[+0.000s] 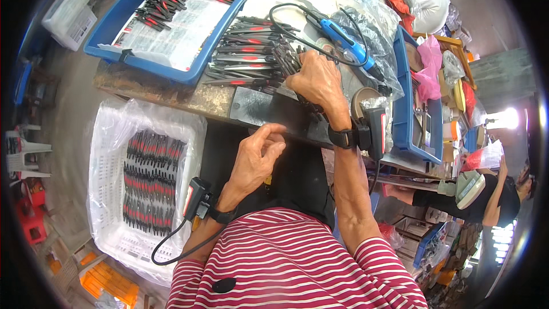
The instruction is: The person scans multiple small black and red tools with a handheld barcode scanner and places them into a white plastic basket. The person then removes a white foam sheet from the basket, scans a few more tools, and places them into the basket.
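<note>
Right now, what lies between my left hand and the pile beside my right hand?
The head view shows a flat grey plate between left hand and pile.

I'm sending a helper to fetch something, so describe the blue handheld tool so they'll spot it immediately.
Start at the workbench with its heap of slim black-and-red pieces. Just beyond the right hand, beside the clear plastic bag, lies the blue handheld tool. Its slim, rod-shaped bright blue body, dark at the end, sets it apart, with a black cable looping around it.
</note>
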The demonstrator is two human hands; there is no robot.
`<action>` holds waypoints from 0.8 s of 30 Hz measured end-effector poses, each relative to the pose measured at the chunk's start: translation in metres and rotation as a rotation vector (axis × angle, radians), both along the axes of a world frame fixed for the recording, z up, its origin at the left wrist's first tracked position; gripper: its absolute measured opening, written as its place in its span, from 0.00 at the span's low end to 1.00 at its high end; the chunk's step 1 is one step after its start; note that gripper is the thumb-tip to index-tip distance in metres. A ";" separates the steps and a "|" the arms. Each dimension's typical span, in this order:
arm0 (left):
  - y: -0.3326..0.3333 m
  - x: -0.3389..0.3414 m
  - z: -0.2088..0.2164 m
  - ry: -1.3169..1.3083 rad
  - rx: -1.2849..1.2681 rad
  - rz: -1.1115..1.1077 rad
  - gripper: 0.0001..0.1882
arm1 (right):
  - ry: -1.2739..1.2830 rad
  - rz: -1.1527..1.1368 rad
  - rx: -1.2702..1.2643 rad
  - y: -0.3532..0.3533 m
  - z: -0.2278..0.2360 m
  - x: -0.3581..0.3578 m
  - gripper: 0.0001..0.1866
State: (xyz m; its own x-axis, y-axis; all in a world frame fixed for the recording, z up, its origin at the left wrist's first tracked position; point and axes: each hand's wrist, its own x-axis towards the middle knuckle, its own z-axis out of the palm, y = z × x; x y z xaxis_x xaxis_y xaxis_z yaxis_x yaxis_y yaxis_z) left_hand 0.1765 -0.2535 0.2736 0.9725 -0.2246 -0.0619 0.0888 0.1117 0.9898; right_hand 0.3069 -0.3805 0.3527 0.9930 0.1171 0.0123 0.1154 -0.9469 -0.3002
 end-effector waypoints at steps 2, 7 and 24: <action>-0.002 0.000 0.001 -0.022 0.022 0.012 0.15 | -0.030 0.057 -0.044 0.000 0.005 -0.004 0.13; -0.009 0.001 0.004 -0.064 0.060 0.033 0.14 | -0.138 0.348 -0.156 0.004 0.003 -0.017 0.09; -0.029 0.036 -0.003 -0.772 0.689 0.394 0.07 | -0.310 0.432 -0.061 -0.008 -0.037 -0.016 0.06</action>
State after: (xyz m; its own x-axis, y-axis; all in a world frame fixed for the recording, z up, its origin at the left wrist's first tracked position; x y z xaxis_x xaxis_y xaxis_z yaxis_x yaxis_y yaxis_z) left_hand 0.2128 -0.2822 0.2707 0.7991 -0.0416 0.5998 -0.5002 -0.5995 0.6249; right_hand 0.2907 -0.3886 0.3154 0.8053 0.5237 0.2779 0.5727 -0.8084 -0.1362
